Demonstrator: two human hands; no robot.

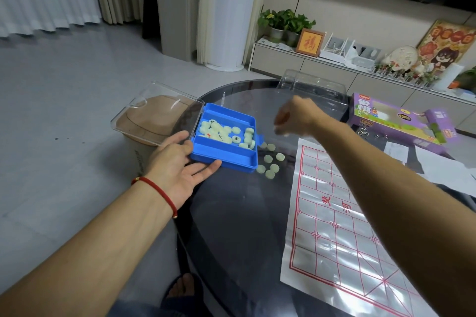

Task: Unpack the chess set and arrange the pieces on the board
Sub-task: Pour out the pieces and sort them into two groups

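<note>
A blue plastic case (226,161) sits at the left rim of the dark round glass table (239,219), its clear lid (154,116) swung open to the left. Several pale green round pieces (224,134) lie in its middle compartment. Several more pieces (270,162) lie loose on the glass just past the case's right end. My left hand (177,170) holds the case's near-left corner, thumb on top and straight fingers underneath. My right hand (291,117) hovers blurred above the table, right of the case, fingers curled downward; what it holds cannot be seen. The plastic board sheet (334,226) with red lines lies flat at the right.
A purple game box (394,121) and a clear plastic cover (314,87) lie at the table's far side. Papers (438,167) lie at the right edge. A brown-topped stool (139,154) stands under the open lid. A low cabinet runs along the wall behind.
</note>
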